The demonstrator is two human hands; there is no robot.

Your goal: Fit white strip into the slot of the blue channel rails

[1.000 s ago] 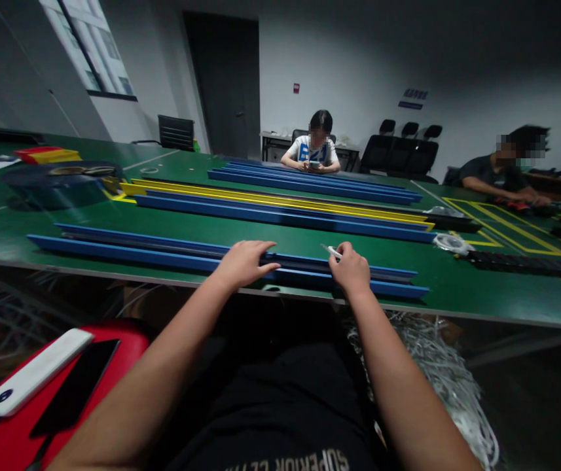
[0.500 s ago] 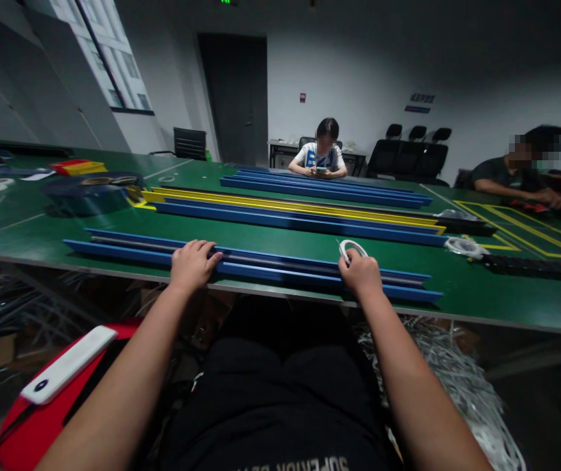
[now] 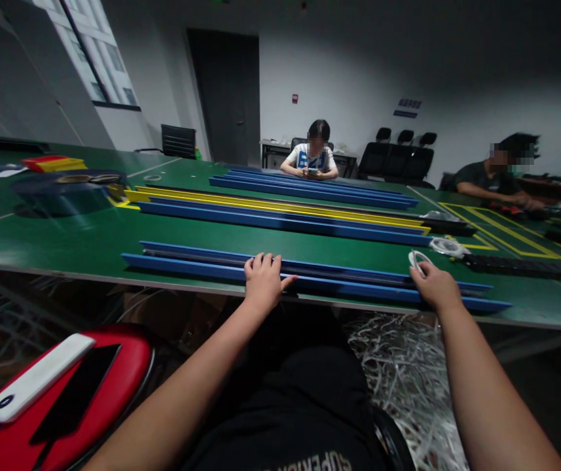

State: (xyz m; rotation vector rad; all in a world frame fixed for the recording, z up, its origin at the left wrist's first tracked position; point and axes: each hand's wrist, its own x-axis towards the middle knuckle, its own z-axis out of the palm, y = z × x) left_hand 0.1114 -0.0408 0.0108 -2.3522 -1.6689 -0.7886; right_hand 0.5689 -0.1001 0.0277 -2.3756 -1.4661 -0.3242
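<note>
A long blue channel strip (image 3: 192, 265) with a dark strip along its inside lies near the table's front edge. My left hand (image 3: 264, 282) grips it near the middle, fingers over the channel and thumb on the near side. Farther right, my right hand (image 3: 436, 286) pinches a roll of white tape (image 3: 414, 260), held upright above the channel. That hand's lower part rests against the channel's right portion; its fingertips are partly hidden.
Behind the channel lie yellow strips (image 3: 280, 207), more blue strips (image 3: 309, 190) and a large dark roll (image 3: 64, 193). A clear tape roll (image 3: 450, 247) sits right. Two people sit across the table. A red stool (image 3: 127, 366) carries a white device and a phone.
The blue channel has slid to the right along the table, and both hands have moved right with it. The tape roll stays in my right hand. The view has turned slightly right.
</note>
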